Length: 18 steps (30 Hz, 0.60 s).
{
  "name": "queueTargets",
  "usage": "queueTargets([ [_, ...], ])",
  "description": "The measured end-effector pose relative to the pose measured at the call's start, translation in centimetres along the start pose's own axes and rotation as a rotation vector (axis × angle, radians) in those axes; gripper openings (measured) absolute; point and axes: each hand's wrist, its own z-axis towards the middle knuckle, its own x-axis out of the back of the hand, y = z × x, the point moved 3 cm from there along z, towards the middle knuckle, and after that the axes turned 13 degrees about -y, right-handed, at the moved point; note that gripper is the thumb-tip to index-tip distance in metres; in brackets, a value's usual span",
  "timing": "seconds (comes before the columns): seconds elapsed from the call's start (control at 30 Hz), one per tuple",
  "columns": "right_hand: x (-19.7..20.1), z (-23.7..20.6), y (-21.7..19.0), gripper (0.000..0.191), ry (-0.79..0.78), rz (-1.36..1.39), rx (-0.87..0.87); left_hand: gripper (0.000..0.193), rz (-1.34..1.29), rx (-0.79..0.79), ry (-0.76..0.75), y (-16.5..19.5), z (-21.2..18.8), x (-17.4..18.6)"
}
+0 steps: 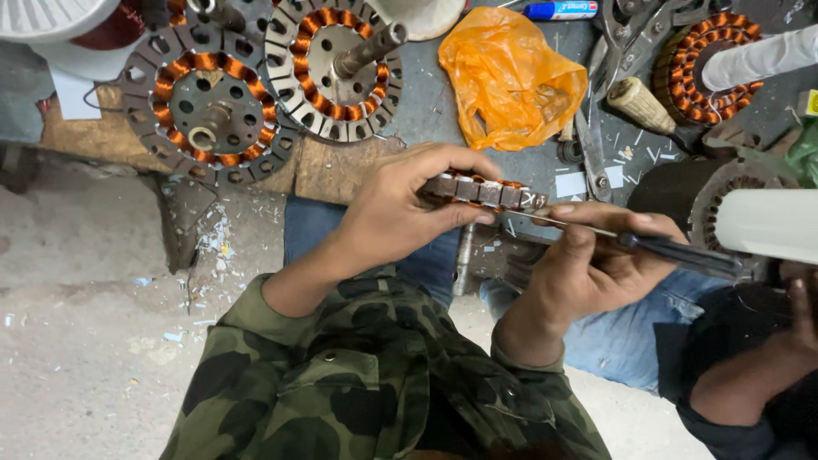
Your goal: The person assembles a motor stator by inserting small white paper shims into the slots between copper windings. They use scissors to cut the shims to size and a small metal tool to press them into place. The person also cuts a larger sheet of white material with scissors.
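hands working a wound stator edge-on

the left hand (400, 209) grips the stator (483, 191) above the lap; the right hand (588, 264) pinches a thin dark-handled tool (648, 245), its tip touching the stator's rim.

Dark, scuffed bench (426, 102), wooden front edge. On it: two copper-wound stators (209, 106) (334, 64) side by side at left, crumpled orange plastic bag (509, 78) in middle, third wound stator (699, 72) at right, metal shears (609, 60) between bag and it, white paper scraps scattered. Below: dusty concrete floor (94, 341).
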Motion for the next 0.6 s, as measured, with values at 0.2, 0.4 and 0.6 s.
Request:
queueTargets([
  [0.2, -0.6, 0.2, -0.7, 0.045, -0.076, -0.102, -0.086, 0.065, 0.228, -0.092, -0.097, 0.9, 1.0, 0.6],
  [0.4, -1.6, 1.7, 0.2, 0.043, -0.162, -0.140, 0.063, 0.038, 0.222, -0.129, -0.040, -0.1, 1.9, 0.2],
  [0.6, -2.8, 1.1, 1.3, 0.042, -0.078, -0.222, 0.317, 0.038, 0.139, -0.114, -0.030, -0.6, 2.1, 0.2],
])
